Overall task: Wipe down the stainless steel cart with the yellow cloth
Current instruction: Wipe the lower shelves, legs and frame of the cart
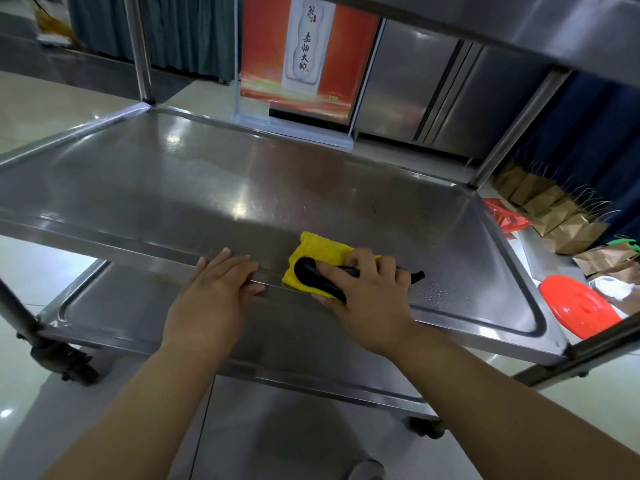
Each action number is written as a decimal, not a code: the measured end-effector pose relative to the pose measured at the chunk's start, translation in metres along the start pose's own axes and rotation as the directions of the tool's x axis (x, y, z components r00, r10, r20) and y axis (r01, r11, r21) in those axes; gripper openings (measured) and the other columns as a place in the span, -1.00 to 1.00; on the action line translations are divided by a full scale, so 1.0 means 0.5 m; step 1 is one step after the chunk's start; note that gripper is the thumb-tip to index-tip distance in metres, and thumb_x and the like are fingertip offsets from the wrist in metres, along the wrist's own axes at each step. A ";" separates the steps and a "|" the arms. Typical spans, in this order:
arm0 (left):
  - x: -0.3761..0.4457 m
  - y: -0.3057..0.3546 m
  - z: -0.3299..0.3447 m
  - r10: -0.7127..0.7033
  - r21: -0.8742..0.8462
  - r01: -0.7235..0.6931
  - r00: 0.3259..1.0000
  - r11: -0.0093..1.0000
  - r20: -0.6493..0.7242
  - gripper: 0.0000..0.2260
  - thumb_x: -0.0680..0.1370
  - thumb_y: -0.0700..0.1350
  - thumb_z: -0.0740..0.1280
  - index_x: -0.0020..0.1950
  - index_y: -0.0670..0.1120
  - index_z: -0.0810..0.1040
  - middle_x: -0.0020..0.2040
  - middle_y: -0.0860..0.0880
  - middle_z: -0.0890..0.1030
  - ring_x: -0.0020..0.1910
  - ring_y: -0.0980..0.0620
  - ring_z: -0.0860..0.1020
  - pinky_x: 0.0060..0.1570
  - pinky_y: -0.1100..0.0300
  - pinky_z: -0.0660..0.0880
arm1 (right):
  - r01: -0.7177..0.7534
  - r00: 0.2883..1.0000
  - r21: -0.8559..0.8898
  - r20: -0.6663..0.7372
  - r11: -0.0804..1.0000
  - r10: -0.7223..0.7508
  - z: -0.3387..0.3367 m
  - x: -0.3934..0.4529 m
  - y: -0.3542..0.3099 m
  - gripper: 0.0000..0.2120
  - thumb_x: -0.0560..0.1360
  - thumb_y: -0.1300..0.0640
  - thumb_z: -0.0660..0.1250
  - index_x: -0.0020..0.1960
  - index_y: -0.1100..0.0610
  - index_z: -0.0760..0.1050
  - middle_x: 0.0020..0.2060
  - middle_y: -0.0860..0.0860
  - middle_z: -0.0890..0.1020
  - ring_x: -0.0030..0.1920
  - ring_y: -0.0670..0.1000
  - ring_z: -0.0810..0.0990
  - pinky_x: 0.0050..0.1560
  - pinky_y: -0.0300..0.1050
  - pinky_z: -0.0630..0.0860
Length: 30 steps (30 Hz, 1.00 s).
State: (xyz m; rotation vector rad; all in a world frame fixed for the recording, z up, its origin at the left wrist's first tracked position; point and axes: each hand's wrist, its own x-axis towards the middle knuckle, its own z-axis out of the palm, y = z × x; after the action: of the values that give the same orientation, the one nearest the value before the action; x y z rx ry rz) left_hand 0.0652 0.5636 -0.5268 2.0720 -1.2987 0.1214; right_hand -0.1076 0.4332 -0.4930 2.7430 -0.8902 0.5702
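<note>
Yellow cloth [320, 252] under gripping right hand [372, 299]; left hand [216, 289], fingers flat, seemingly on cart rim [104, 237].

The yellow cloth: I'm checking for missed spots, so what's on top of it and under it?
On the yellow cloth lie the right hand and a black tool it holds. Under it is the cart's middle shelf; the steel it covers is hidden.

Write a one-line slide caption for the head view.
Right hand presses yellow cloth on the steel cart's middle shelf while left hand rests on its front rim.
</note>
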 end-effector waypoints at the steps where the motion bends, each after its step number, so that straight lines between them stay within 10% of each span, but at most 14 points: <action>1: 0.001 -0.005 -0.005 -0.008 -0.011 0.008 1.000 1.000 0.006 -0.78 0.45 -0.21 0.42 0.09 -0.20 0.62 0.12 -0.17 0.62 0.28 -0.25 0.45 0.31 -0.10 0.21 | -0.001 1.000 0.007 0.002 1.000 0.001 0.002 0.002 -0.007 -0.62 0.45 -0.31 0.05 0.18 -0.24 0.41 -0.06 0.07 0.50 -0.21 0.21 0.46 -0.24 0.13 0.42; 12: 0.045 -0.039 -0.034 -0.154 0.056 0.148 0.982 0.987 0.113 -0.61 0.60 -0.11 0.21 0.41 -0.17 0.36 0.47 -0.11 0.28 0.50 -0.17 0.05 0.43 0.07 0.03 | -0.013 0.999 0.033 0.052 0.999 0.011 0.014 0.063 -0.078 -0.55 0.44 -0.31 0.02 0.16 -0.22 0.53 -0.07 0.08 0.50 -0.20 0.21 0.46 -0.23 0.13 0.41; 17: 0.046 -0.037 -0.025 -0.178 0.076 0.170 0.978 0.982 0.108 -0.55 0.61 0.00 0.13 0.48 -0.12 0.24 0.52 -0.04 0.15 0.52 -0.09 -0.03 0.47 0.08 -0.01 | -0.015 0.973 0.061 0.232 0.998 0.001 -0.008 0.076 -0.056 -0.54 0.53 -0.35 0.01 0.40 -0.34 0.21 0.20 -0.02 0.28 0.11 0.14 0.27 0.14 0.07 0.23; 30: 0.040 0.021 -0.029 -0.211 0.271 0.153 0.956 0.950 0.202 -0.52 0.63 0.09 -0.09 0.51 -0.07 0.13 0.55 -0.03 0.02 0.52 -0.09 -0.11 0.45 0.04 -0.10 | -0.059 0.927 0.146 0.374 0.988 0.000 -0.066 -0.004 0.068 -0.33 0.32 -0.49 -0.25 0.42 -0.43 0.03 0.13 -0.15 0.15 0.15 -0.04 0.13 0.13 -0.16 0.03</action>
State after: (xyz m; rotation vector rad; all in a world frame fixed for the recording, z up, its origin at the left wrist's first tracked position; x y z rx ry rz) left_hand 0.0704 0.5540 -0.5024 2.4755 -1.2678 -0.0390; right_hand -0.1395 0.4171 -0.4615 3.0446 -1.0054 0.1204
